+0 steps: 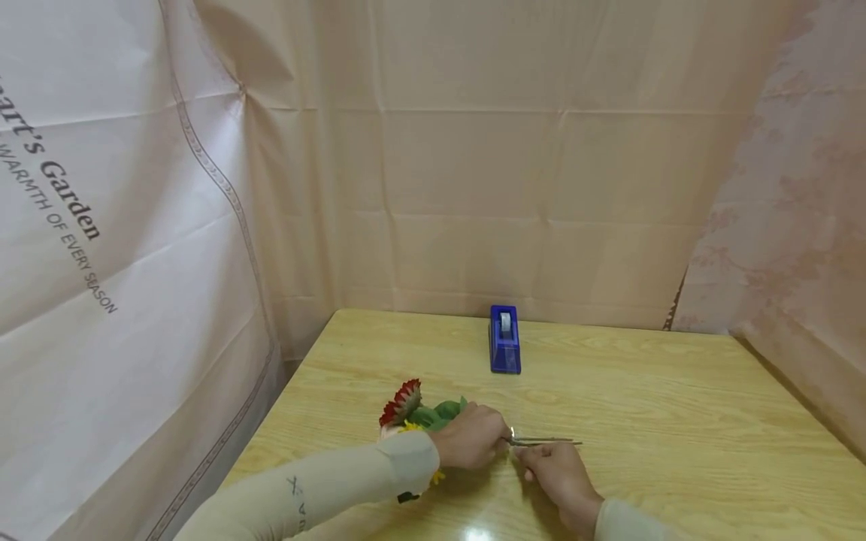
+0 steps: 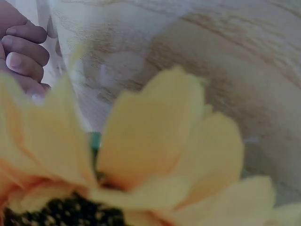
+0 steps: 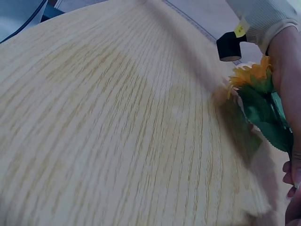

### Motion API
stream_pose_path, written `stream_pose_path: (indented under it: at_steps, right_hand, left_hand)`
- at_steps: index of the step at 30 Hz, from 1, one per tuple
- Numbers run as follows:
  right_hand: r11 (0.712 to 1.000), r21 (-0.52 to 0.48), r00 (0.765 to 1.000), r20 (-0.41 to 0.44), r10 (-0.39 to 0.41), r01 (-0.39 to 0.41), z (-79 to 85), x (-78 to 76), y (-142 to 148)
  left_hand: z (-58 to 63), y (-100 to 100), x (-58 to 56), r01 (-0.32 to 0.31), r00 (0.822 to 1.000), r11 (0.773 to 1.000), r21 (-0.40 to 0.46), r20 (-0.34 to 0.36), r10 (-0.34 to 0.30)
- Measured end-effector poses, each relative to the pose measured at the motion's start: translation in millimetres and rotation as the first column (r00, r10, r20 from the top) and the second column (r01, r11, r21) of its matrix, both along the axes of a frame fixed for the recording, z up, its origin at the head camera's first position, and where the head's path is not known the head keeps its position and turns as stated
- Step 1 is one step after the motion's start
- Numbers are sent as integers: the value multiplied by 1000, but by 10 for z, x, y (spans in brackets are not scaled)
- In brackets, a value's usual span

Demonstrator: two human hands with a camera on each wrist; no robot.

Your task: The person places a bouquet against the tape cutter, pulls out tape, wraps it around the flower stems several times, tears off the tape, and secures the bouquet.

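Red flower (image 1: 406,400), yellow flower (image 3: 253,76): both heads sit behind the fingers of my left hand (image 1: 475,436), which curl round the thin stems (image 1: 556,439), ends poking out past the knuckles. My right hand (image 1: 560,477) is right there beside those ends, thumb and forefinger drawn close; what they pinch, I can't tell. Blue tape dispenser (image 1: 505,353), apart, beyond both hands' fingers. I'd hold the left grip steady, bunch the stems level and work the right fingertips snug against them.
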State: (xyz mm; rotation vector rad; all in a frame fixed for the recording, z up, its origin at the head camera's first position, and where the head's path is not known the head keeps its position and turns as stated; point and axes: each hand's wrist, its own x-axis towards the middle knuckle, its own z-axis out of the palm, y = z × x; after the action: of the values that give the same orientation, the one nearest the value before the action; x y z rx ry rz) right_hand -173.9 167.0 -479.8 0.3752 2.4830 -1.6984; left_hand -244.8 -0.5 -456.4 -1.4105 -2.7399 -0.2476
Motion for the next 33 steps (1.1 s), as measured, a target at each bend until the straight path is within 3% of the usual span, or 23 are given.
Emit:
stream_pose_path:
  at_steps: [5, 12, 16, 27, 33]
  right_hand:
    - [1000, -19, 1000, 22, -11, 11, -9, -18, -3]
    - [987, -155, 999, 34, -32, 37, 2, -58, -8]
    - [982, -181, 998, 36, -52, 57, -7, -49, -9]
    - [986, -105, 991, -9, -133, 132, -33, -9, -26]
    - [985, 55, 983, -99, -155, 161, -39, 27, -26]
  left_hand:
    - [23, 3, 13, -12, 999, 1000, 10, 33, 12]
    - [64, 19, -23, 5, 998, 999, 36, 64, -8]
    - [66, 21, -37, 11, 997, 999, 41, 76, -14]
    - [80, 23, -2, 0, 996, 999, 42, 94, -4]
    - [118, 39, 8, -15, 991, 998, 54, 136, 8]
